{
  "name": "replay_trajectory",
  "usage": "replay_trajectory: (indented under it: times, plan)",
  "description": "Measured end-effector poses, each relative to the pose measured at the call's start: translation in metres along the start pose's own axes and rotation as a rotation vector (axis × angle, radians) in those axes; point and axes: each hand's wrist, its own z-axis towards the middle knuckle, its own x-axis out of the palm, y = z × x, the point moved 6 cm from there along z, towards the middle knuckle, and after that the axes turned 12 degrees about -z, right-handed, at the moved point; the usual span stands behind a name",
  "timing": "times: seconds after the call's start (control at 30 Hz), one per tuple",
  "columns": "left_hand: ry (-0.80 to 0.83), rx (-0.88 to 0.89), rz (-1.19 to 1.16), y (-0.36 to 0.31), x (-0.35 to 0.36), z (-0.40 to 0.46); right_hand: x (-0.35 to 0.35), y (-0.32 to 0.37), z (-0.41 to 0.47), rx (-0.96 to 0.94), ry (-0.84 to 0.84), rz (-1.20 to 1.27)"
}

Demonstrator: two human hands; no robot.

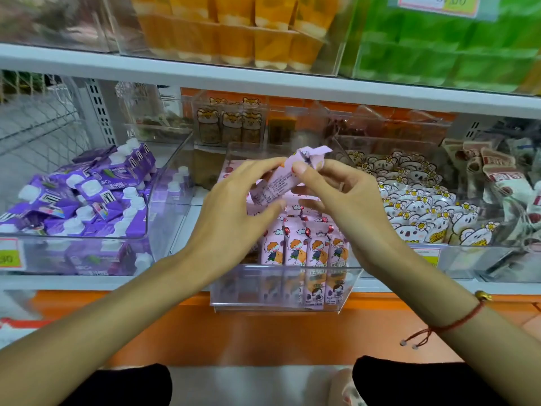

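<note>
Two forearms reach forward and converge, so that both hands meet on one pink packet (279, 183), held slantwise just above the bin (275, 306). The left hand (234, 206) lies palm down, its fingers only lightly bent, forefinger on the packet's upper side and thumb beneath, pinching it. The right hand (339, 206) curls more tightly, thumb pressed on the packet's top end against bent fingers. Below the hands, more packets (307, 250) stand upright in rows in the bin. Purple pouches (87, 197) lie left of the left hand. A red bracelet (465, 320) circles the right wrist.
</note>
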Motion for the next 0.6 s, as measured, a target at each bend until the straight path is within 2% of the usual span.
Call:
replay_trajectory:
  times: [0.07,0.13,0.27,0.37,0.5,0.6]
  plan:
    - [-0.004,-0.024,-0.013,-0.002,0.002,0.0,-0.002,-0.001,0.0,0.021,-0.034,-0.012]
    - [-0.037,-0.085,-0.091,-0.002,-0.001,0.003,-0.001,-0.001,0.001,0.046,0.014,-0.028]
    - [0.065,-0.411,-0.494,0.006,0.007,0.003,-0.002,-0.006,0.004,0.106,0.058,-0.089]
    - [0.136,-0.587,-0.666,0.01,0.017,-0.002,-0.005,-0.011,0.004,0.155,0.024,-0.087]
    - [0.107,-0.609,-0.663,0.012,0.016,-0.001,-0.003,-0.013,0.004,0.154,0.052,-0.061]
    - [0.089,-0.494,-0.546,0.01,0.007,0.004,-0.003,-0.009,0.004,0.076,0.085,-0.057]
